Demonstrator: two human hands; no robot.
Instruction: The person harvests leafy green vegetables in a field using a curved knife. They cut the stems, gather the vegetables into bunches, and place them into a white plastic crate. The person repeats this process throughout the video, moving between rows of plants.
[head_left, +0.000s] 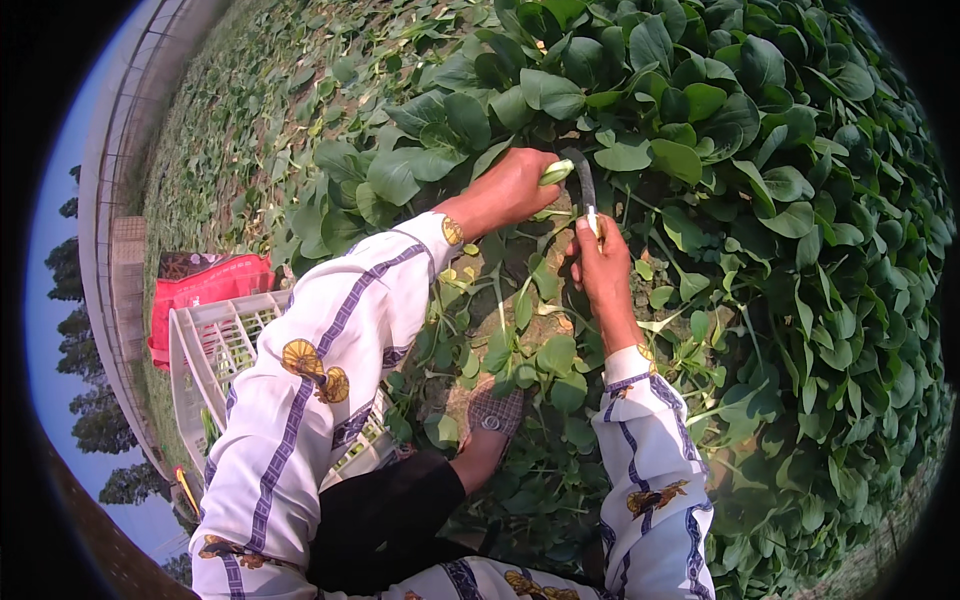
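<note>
My left hand (517, 187) is closed around the stalks of a leafy green plant (401, 169), whose pale cut base (556, 172) pokes out past the fingers. Broad dark leaves of that bunch spread out to the left of the fist. My right hand (604, 262) grips the light handle (593, 223) of a small sickle (581, 176). Its dark curved blade points away from me, just right of the stalk base; whether the two touch I cannot tell. Beyond the blade stand more growing leafy greens (690, 105).
A white plastic crate (232, 315) with some greens inside stands at the left, beside a red bag (214, 289). Dense greens (847, 300) fill the right side. Loose leaves and cut stems litter the soil (544, 322) around my shoe (495, 411).
</note>
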